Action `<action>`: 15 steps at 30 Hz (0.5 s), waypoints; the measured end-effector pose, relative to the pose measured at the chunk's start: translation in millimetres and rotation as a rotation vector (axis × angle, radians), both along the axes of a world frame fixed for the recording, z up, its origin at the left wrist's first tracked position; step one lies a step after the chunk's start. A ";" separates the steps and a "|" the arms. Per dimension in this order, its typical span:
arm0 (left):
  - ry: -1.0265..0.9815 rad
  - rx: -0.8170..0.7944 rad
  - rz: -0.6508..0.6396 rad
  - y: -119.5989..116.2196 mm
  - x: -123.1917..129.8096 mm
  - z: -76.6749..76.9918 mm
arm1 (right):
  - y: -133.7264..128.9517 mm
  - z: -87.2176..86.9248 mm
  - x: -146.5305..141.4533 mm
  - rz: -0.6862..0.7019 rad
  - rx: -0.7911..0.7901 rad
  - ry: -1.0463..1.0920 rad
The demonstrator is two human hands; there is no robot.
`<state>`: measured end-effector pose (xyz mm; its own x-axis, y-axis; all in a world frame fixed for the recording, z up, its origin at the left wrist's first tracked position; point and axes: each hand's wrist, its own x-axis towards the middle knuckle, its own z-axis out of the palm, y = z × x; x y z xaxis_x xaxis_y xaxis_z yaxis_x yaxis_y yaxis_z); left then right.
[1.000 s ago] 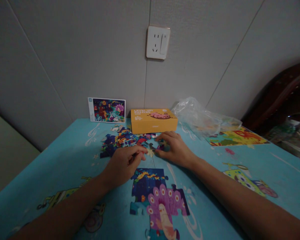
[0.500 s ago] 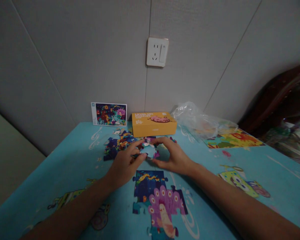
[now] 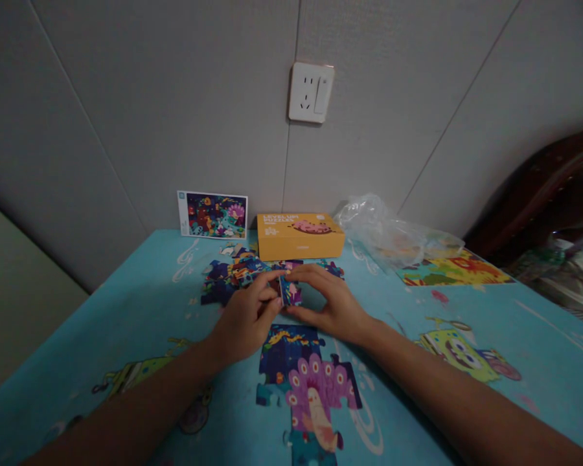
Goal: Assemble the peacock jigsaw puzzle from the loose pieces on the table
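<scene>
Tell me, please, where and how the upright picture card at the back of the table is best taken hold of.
I'd pinch the picture card front to back at its white left margin, coming from its left. It stands upright and looks thin, and the yellow box sits close to its right edge, leaving less room there.
</scene>
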<state>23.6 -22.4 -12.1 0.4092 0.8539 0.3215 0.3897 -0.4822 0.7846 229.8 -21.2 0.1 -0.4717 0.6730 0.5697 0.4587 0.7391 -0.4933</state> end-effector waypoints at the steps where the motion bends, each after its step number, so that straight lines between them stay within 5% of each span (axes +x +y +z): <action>1: 0.013 0.014 -0.015 -1.2 0.4 -0.5 | -0.3 -0.4 -0.8 0.020 -0.009 0.003; 15: -0.036 -0.016 -0.009 3.6 0.2 -4.6 | 2.1 -3.5 -0.2 0.145 -0.045 0.027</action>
